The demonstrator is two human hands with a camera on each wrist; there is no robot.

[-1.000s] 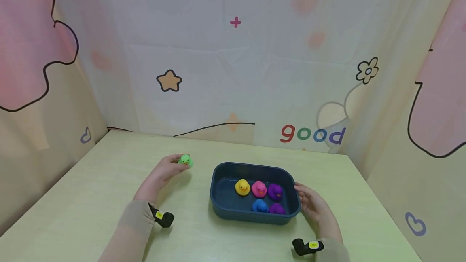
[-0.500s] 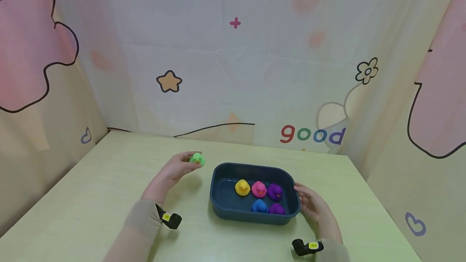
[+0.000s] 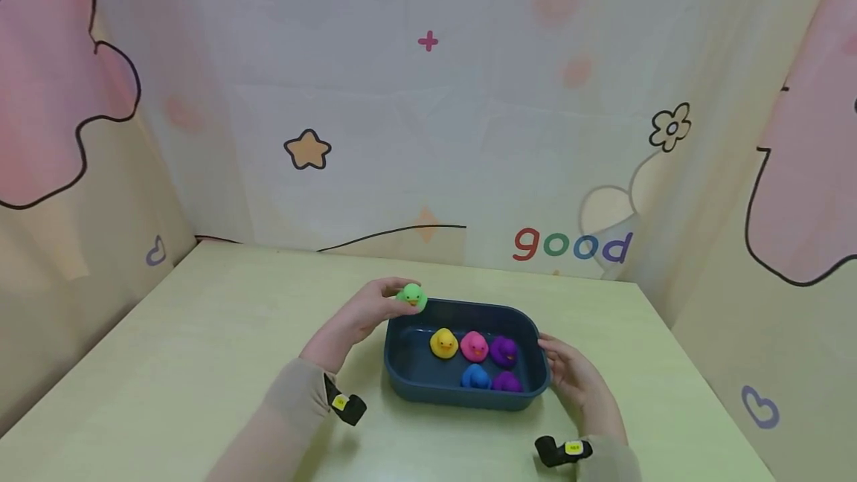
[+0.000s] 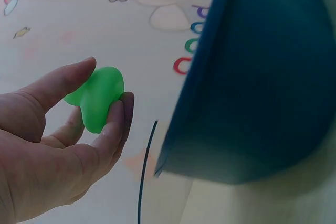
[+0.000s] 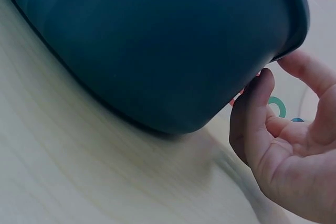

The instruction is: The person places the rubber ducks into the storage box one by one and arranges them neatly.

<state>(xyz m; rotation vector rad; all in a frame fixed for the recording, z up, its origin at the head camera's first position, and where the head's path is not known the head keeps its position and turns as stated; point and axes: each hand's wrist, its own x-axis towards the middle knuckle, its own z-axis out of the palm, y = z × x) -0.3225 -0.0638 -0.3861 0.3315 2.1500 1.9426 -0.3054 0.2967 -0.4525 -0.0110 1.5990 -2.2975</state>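
Note:
My left hand [image 3: 367,311] pinches a light green rubber duck [image 3: 412,297] between thumb and fingers. It holds the duck at the back left corner of a dark blue plastic box [image 3: 455,398], overlapping the rim in the head view. Inside the box sit a yellow duck [image 3: 444,344], a pink duck [image 3: 474,346], a blue duck [image 3: 476,377] and two purple ducks, one [image 3: 504,351] behind the other [image 3: 507,383]. At the box's right end my right hand [image 3: 581,378] holds the rim, with bent fingers close to the outer wall in the right wrist view.
The box stands on a pale wooden table [image 3: 201,348]. A printed cloth backdrop [image 3: 375,117] rises behind the table and along both sides. Each wrist carries a small black camera, one on the left [image 3: 347,406] and one on the right [image 3: 561,451].
My left hand has carried the green duck rightward, from beside the box to its back left rim. The right hand and the ducks in the box stay put.

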